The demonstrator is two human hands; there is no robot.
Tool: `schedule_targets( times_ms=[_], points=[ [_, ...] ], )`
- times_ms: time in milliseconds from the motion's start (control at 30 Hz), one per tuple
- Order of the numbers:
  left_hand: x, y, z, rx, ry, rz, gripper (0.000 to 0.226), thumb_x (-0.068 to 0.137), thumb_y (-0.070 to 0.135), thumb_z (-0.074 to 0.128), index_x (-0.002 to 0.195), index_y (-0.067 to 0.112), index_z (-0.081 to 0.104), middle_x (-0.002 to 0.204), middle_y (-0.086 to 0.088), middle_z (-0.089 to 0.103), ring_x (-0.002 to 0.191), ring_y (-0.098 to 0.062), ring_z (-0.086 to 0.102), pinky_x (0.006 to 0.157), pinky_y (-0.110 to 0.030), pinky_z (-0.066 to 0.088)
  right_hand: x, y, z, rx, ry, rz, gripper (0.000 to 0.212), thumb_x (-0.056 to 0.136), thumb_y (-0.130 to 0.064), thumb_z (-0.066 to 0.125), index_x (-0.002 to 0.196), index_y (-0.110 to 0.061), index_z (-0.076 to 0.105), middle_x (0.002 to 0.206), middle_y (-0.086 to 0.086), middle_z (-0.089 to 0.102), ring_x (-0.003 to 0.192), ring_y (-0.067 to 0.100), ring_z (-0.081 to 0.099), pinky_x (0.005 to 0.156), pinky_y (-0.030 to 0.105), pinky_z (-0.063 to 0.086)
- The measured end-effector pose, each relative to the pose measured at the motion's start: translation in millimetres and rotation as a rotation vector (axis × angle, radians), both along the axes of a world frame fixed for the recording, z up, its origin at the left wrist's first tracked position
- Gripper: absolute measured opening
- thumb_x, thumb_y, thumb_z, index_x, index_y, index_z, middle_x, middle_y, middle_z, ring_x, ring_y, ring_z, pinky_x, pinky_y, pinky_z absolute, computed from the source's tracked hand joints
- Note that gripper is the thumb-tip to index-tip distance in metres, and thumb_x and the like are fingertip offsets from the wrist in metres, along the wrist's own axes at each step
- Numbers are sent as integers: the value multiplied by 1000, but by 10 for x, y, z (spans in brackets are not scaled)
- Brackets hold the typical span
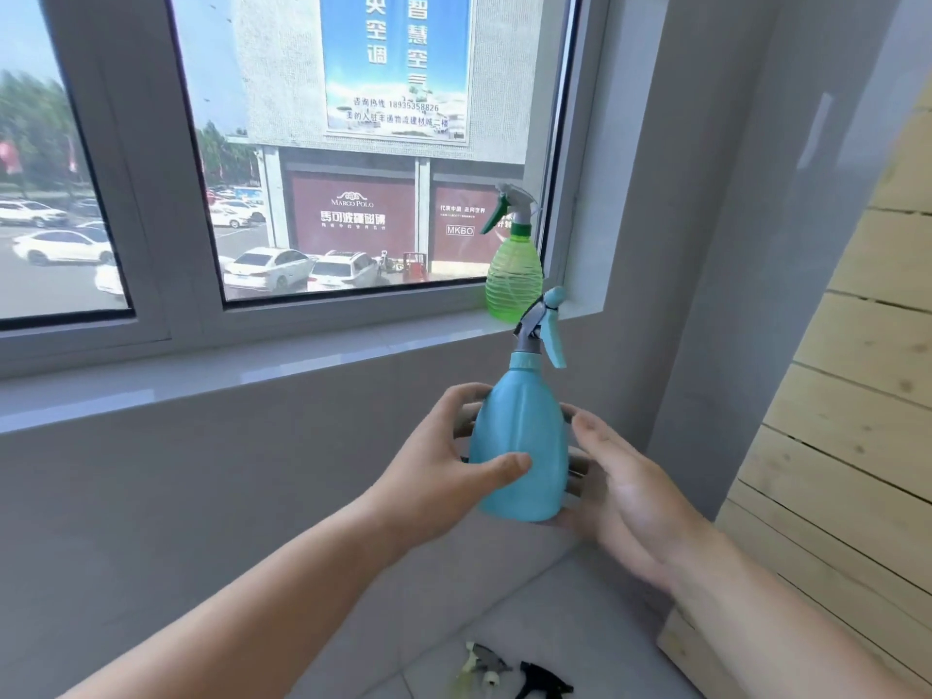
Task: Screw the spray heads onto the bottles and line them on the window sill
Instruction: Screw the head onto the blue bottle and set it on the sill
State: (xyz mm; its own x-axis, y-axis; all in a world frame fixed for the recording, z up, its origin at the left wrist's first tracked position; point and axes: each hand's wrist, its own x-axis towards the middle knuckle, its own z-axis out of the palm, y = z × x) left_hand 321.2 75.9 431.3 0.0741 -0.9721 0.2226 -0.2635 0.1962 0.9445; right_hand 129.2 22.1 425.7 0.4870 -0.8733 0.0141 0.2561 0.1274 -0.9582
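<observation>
A blue spray bottle [522, 446] with its blue-and-grey spray head [542, 327] on top is held upright in mid-air below the window sill [252, 368]. My left hand [444, 471] wraps its left side, thumb across the front. My right hand [625, 491] cups the bottle's right side and base, fingers behind it. A green spray bottle [514, 280] with a green-and-white head stands on the sill at its right end, by the window frame.
Two loose spray heads lie on the tiled floor, a yellow-white one [479, 668] and a black one [544, 686]. Wooden slat panels [832, 396] lean at the right. A grey wall runs below the sill.
</observation>
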Motion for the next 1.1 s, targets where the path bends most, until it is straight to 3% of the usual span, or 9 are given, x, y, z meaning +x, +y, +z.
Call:
schedule_targets(
  times_ms=[100,200,300,467,567,767,900,1000,1100],
  points=[
    [151,-152,175,12,-127,10,70,79,34,82,142,44,52,128,3,58,121,-8,58,98,-29,56,64,-241,109,-41,17,-12,41,91,-30,61,129,-19,57,125,16,69,109,35,67,84,63,56],
    [279,-369,425,9,-136,1,64,94,9,72,146,36,48,117,-2,62,101,-11,65,87,-23,57,228,-490,344,-129,50,-12,58,81,-31,71,135,-20,54,129,18,66,112,31,68,81,58,58],
    [432,-661,680,-33,-19,68,55,96,0,66,144,19,49,128,-12,67,111,-22,70,92,-35,58,477,-739,629,-226,89,-55,37,86,-28,71,122,-25,62,126,21,66,107,30,72,85,59,58],
    [625,-1005,1030,-14,-49,123,65,83,20,86,137,18,48,119,-12,74,105,-26,76,85,-31,61,926,-1103,928,-386,197,-208,41,85,-34,76,122,-30,58,110,12,71,94,20,74,77,41,63],
    [735,-1190,1065,-17,-171,265,70,79,30,89,138,23,51,112,-9,75,103,-27,74,92,-40,60,1119,-1322,940,-419,248,-232,39,86,-42,71,122,-33,61,110,7,73,98,20,73,87,45,60],
    [923,-1456,944,28,-167,283,73,76,42,89,141,27,58,112,-11,77,105,-28,75,98,-46,59,1292,-1553,869,-498,307,-281,41,90,-38,67,130,-33,61,107,5,72,102,20,70,93,43,57],
    [966,-1563,893,22,-109,274,76,67,47,86,136,24,63,111,-12,78,105,-31,76,101,-50,58,1344,-1577,878,-544,343,-313,40,94,-32,63,133,-32,57,106,2,70,88,10,67,71,23,52],
    [973,-1613,871,17,-113,277,82,58,56,81,133,26,66,113,-10,78,107,-29,75,101,-48,58,1373,-1610,867,-550,342,-334,42,94,-32,63,136,-31,57,108,4,70,86,9,66,66,21,49],
    [945,-1611,863,12,-148,286,63,79,46,80,134,21,65,118,-9,76,109,-27,74,102,-47,58,1404,-1613,845,-551,345,-349,43,94,-31,63,136,-32,56,108,5,71,87,9,66,62,17,47]
  ],
)
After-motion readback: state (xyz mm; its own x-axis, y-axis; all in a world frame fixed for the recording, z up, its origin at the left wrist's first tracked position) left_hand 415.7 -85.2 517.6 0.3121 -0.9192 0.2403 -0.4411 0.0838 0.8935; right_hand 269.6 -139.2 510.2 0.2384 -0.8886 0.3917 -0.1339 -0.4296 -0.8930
